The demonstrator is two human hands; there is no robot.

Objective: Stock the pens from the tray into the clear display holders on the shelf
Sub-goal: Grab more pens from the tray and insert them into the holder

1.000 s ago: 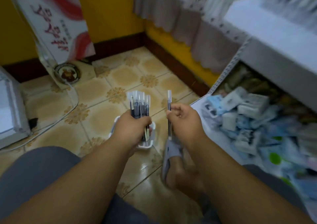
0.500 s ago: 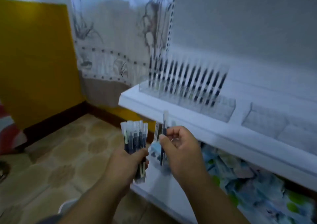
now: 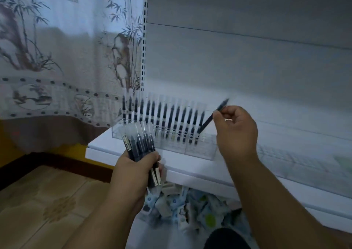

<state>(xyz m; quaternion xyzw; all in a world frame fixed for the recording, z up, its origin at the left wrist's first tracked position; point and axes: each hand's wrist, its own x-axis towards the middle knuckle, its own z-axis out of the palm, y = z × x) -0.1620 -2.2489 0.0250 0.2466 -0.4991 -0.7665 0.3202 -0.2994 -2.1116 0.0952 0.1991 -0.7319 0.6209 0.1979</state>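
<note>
Right hand (image 3: 235, 132) pinches a slim dark plastic pen (image 3: 211, 117), light and stiff, near its top, tip entering the clear acrylic display holder (image 3: 202, 149); left hand (image 3: 140, 164) grips spare pens (image 3: 140, 144).

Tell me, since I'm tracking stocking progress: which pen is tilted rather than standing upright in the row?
The single pen pinched in the right hand; it slants toward the clear display holder, unlike the upright row.
</note>
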